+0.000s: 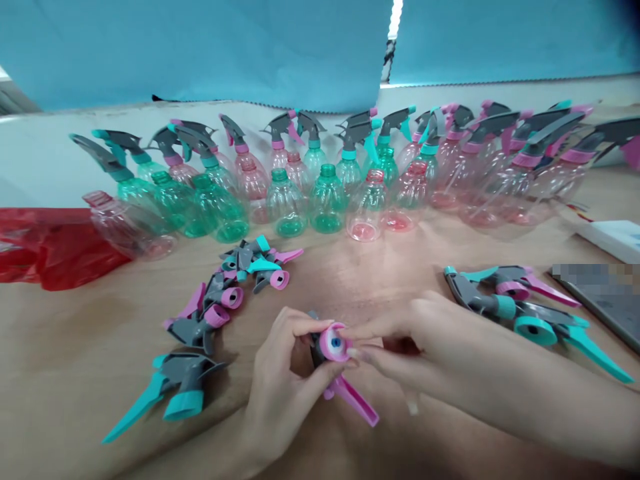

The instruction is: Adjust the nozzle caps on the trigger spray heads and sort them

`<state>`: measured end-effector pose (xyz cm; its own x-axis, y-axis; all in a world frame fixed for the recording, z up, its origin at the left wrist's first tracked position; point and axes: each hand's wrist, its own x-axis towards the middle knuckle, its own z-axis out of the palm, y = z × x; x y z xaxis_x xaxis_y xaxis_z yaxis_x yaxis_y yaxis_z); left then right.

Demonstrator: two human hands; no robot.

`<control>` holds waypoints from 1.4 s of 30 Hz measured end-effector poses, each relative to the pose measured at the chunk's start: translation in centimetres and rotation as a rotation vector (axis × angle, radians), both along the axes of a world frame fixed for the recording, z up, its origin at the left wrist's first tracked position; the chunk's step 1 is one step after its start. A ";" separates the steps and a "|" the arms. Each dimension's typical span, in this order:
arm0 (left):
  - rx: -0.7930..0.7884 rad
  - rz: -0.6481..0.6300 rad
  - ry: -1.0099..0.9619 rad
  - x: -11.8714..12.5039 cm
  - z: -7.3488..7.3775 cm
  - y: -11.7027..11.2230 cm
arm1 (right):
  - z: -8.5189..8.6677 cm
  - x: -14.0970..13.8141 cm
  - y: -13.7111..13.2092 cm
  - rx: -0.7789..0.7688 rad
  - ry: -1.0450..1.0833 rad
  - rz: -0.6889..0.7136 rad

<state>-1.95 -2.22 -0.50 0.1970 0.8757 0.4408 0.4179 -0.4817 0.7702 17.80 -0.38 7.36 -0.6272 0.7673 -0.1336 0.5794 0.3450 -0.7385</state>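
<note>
My left hand (pixel 283 373) grips a grey spray head with a pink collar and pink trigger (pixel 336 360), its collar turned up toward me. My right hand (pixel 400 337) pinches at the collar's opening, where a small blue part (pixel 337 343) shows. Both hands hover low over the wooden table (pixel 75 353). A curved heap of loose spray heads (pixel 220 303) lies just left of my left hand. Further spray heads (pixel 520 310) lie to the right of my right hand.
Across the back stand several green and pink plastic bottles (pixel 327 203), some capped with spray heads, some open. A red plastic bag (pixel 50 247) lies at the left edge. A white box (pixel 613 237) and a dark flat object (pixel 607 300) sit at the right.
</note>
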 end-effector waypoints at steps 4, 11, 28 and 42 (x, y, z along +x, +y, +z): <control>-0.002 0.020 0.013 -0.1 -0.1 -0.1 | -0.4 0.2 -0.2 -0.150 0.075 0.024; -0.125 0.048 -0.109 -0.2 -0.7 0.3 | -1.1 -0.7 1.0 -0.335 0.335 0.040; -0.089 -0.062 -0.002 0.0 0.2 0.8 | -2.7 -0.7 1.2 0.164 0.116 -0.076; -0.073 -0.108 0.024 0.0 0.4 0.6 | -2.6 -0.7 0.7 0.157 0.074 -0.086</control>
